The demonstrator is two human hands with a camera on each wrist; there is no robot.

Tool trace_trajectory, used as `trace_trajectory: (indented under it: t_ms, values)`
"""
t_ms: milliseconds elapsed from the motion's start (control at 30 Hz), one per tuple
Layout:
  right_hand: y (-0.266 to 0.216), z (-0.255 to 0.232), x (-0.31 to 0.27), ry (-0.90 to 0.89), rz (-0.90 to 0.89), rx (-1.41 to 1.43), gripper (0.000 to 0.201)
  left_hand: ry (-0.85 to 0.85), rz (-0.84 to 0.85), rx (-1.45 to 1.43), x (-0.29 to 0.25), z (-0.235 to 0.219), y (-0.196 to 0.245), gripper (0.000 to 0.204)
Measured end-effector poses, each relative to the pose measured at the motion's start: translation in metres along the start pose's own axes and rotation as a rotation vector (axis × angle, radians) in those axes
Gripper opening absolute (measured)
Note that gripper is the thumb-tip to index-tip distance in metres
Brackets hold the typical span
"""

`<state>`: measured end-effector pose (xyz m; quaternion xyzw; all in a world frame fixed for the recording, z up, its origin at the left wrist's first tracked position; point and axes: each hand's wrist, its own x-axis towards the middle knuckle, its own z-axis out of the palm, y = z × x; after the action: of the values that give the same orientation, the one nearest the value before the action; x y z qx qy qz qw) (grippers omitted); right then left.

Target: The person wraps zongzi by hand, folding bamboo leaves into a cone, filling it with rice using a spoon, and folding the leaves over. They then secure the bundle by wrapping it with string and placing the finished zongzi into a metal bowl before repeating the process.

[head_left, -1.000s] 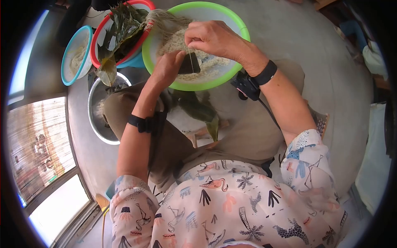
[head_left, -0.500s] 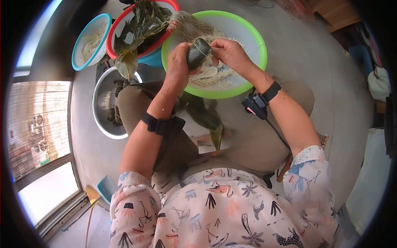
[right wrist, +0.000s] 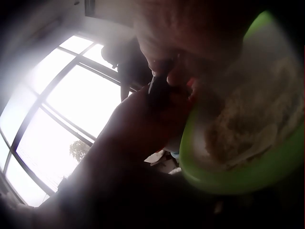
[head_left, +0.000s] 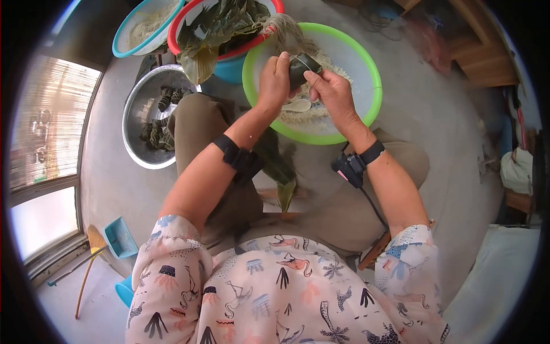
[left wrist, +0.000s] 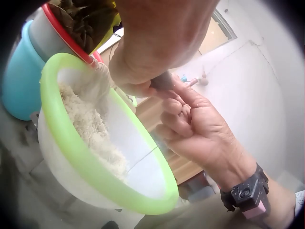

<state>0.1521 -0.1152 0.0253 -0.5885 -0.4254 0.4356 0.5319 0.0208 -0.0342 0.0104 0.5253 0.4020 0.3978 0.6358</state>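
The left hand [head_left: 274,82] grips the leaf-wrapped parcel [head_left: 299,67] from its left side, thumb up along it; the right hand [head_left: 334,96] pinches its near right corner between thumb and finger. A pale string crosses its upper face, and that face is turned up toward the head camera. One corner points to the basin's far rim; fingers cover both ends, so I cannot tell the long axis for certain.

The parcel is held over the green-rimmed basin [head_left: 376,89], left of its middle. Under the hands lie rice [head_left: 338,64] and, toward the near-left rim, a white spoon [head_left: 297,105]. A bundle of strings [head_left: 283,30] hangs across the far-left rim, close beyond the parcel, from the red-rimmed basin [head_left: 172,35] full of leaves [head_left: 220,26]. Farther left stands a blue-rimmed basin [head_left: 116,43]; nearer, on the floor [head_left: 102,172], a metal basin [head_left: 127,126] holds tied bundles [head_left: 165,135]. From both wrists, the hands hide most of the parcel.
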Motion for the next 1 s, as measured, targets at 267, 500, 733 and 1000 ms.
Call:
trace_trajectory:
  t_ms: [267,500,733,1000]
  values:
    - [0.000,-0.016,0.004,0.065,0.029,-0.019,0.032,-0.311,-0.234,-0.299,-0.004,-0.006,0.020,0.028]
    - [0.010,-0.017,0.003,0.042,0.014,-0.068,0.025,-0.348,-0.272,-0.438,0.006,-0.018,0.004,0.026]
    - [-0.009,-0.016,-0.010,-0.060,-0.456,-0.618,0.011,-0.194,0.054,0.213,0.010,-0.033,0.004,0.032]
    - [-0.023,-0.047,0.004,-0.142,-0.416,-0.631,0.012,-0.470,0.311,0.624,-0.012,-0.020,-0.003,0.030]
